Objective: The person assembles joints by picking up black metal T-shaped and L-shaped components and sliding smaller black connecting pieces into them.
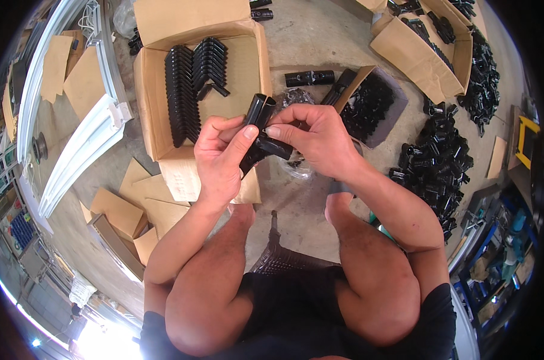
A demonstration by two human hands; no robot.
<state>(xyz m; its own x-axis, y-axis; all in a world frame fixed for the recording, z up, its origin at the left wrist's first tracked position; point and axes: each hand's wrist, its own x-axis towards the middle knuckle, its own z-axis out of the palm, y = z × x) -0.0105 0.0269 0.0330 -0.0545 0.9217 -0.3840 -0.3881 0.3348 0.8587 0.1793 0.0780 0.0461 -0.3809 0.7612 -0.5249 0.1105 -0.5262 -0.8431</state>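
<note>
Now both hands, left (221, 157) and right (311, 141), grip black clamp halves (261, 133), mating them; next they need aligning

Open brown cardboard box (158, 90) on the floor, far-left of centre, flaps up; black angled parts stacked in rows inside, brown liner sheet beneath. Second open cardboard box (416, 51) at the far-right corner of the floor, tilted, holds black parts. Small open carton (374, 105) near centre-right, one tan flap raised, dark inside, full of black pieces. Flattened cardboard pieces (125, 210) lie on the floor at the near-left, overlapping. More loose cardboard sheets (83, 78) at the far-left edge beside white rails. Clear plastic bag (125, 18) at the far edge, crumpled. No readable labels, signs or screens seen.
</note>
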